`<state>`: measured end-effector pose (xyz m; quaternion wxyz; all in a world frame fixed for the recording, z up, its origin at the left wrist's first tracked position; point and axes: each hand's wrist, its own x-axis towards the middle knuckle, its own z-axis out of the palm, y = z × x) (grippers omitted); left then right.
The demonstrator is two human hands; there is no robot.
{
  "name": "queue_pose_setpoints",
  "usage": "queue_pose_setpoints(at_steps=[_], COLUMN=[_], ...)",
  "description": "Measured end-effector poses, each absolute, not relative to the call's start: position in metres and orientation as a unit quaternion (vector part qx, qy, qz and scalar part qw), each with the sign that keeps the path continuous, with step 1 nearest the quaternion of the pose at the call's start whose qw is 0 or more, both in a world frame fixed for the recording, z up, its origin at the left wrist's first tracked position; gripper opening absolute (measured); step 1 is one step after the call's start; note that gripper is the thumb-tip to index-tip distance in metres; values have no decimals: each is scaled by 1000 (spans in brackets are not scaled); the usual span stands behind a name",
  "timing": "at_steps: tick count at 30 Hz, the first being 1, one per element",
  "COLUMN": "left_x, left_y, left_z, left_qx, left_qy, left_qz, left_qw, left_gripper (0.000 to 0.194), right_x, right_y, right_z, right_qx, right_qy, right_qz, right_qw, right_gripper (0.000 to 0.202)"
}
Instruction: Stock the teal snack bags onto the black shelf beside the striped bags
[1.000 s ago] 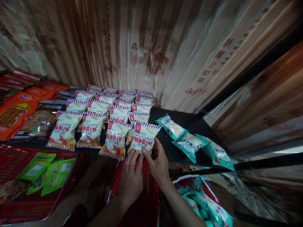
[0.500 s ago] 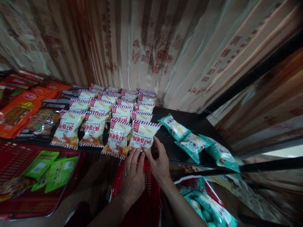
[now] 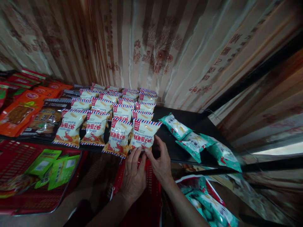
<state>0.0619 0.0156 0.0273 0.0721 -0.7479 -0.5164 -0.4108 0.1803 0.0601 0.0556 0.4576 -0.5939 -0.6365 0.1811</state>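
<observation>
A white snack bag [image 3: 145, 134] with red lettering and striped edges stands at the front right of several matching bags on a black shelf [image 3: 165, 151]. My right hand [image 3: 161, 162] holds its lower right side, thumb in front and fingers curled round the edge. At the bottom edge, the fingers of my left hand [image 3: 134, 179] are bent and pressed against the same bag. Just left of it, another striped bag [image 3: 117, 138] leans beside it, apart from my hands.
Teal snack bags [image 3: 194, 143] lie to the right on the shelf, with more in an opened bag below. Orange packets [image 3: 21, 110] and dark packets [image 3: 44, 118] are at left. Red baskets [image 3: 59, 201] sit underneath; one holds green packets [image 3: 62, 171]. A curtain [image 3: 161, 37] hangs behind.
The view has shifted very slightly. Both hands stay at the lower edge of the same snack bag, with no clear movement of the bag.
</observation>
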Motion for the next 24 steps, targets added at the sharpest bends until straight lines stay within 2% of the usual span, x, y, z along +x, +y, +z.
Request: queue_pose_setpoints(at_steps=[10, 14, 18, 24], left_x=[56, 52, 52, 51], left_y=[7, 5, 2, -11], left_z=[37, 38, 34, 40], left_qx=[-772, -817, -863, -895], left_qy=[-473, -419, -388, -397], left_qz=[-421, -397, -316, -126], left_qw=[47, -13, -70, -159], left_gripper=[36, 32, 28, 32], right_x=[183, 186, 190, 201], right_y=[56, 51, 44, 26], right_z=[65, 72, 83, 96], right_qx=[-581, -574, -565, -543], right_qy=[-640, -642, -640, -645], right_qz=[145, 137, 127, 104], right_qw=[482, 489, 505, 528], right_gripper=[51, 45, 40, 35])
